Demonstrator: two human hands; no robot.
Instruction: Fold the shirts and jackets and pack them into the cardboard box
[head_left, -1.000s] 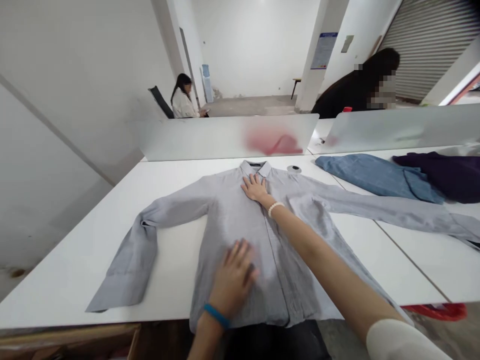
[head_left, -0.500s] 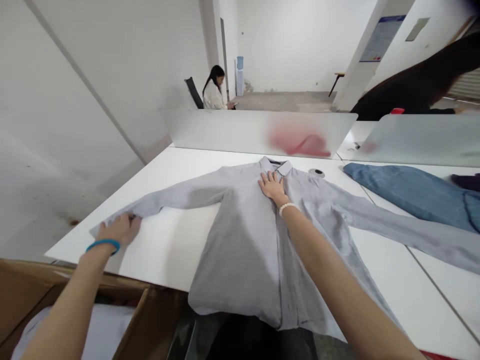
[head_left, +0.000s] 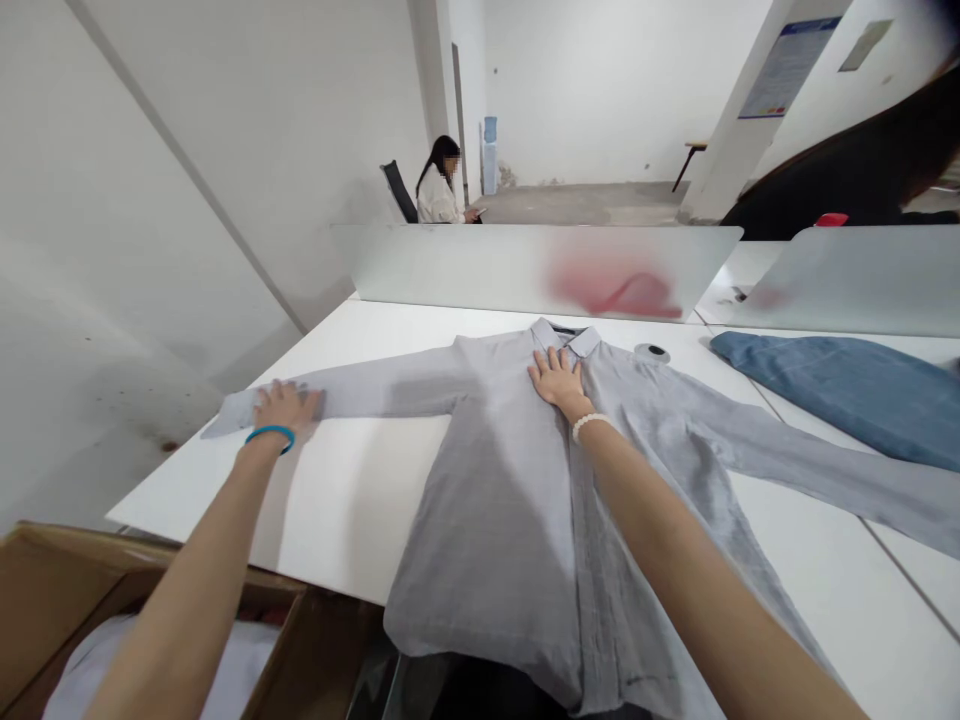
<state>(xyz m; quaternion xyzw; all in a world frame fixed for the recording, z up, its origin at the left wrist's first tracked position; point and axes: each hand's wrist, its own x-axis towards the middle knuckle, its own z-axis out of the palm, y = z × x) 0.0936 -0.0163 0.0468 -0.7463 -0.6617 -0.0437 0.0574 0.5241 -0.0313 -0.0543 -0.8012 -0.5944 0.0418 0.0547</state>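
Lengthwise, the grey shirt [head_left: 487, 560] runs collar-away, sleeves spread sideways.

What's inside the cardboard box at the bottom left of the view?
A crumpled white cloth lies inside the cardboard box. What kind of cloth it is, and anything beneath it, can't be seen: the left forearm and the box's near wall block the view.

L hand [head_left: 285, 408] flat, palm down; R hand [head_left: 556, 382] same; both arms [head_left: 187, 590] extended fwd (blue band [head_left: 270, 435] on L wrist).
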